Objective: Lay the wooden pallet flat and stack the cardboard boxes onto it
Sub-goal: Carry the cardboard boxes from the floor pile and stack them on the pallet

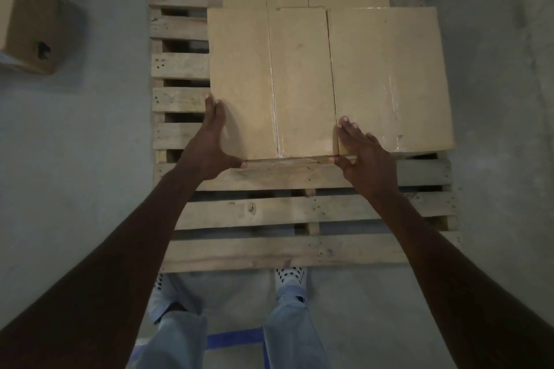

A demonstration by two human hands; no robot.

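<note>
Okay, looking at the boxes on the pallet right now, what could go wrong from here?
The left hand and right hand only press flat on the near left box with no real grip, so it could skew while sliding. The right hand's fingers lie across the seam with the near right box and might get pinched. The boxes sit toward the right side of the pallet; one may overhang.
</note>
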